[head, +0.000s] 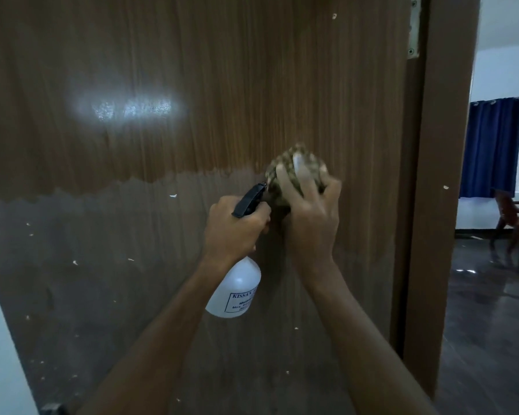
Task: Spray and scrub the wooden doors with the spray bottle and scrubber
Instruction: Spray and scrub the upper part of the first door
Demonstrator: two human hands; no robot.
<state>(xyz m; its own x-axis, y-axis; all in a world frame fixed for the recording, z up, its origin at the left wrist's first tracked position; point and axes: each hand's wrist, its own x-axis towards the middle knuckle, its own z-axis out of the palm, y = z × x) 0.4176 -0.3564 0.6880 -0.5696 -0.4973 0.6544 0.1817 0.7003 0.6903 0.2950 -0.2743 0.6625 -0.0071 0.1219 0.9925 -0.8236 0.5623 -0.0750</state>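
Note:
A brown wooden door (192,85) fills most of the view; its upper part looks darker and wet, its lower part duller with small pale flecks. My right hand (312,211) grips a round tan scrubber (285,169) and presses it against the door right of centre. My left hand (237,229) holds a white spray bottle (237,292) by its neck, fingers curled round the black trigger head (249,200), whose nozzle points up toward the scrubber. The bottle hangs below the hand, close to the door.
The brown door frame (441,175) runs down the right side, with a metal hinge (414,28) at the top. Beyond it lies a room with a dark glossy floor (492,310), blue curtains (492,145) and a wooden chair (513,214). A pale wall (0,354) shows at lower left.

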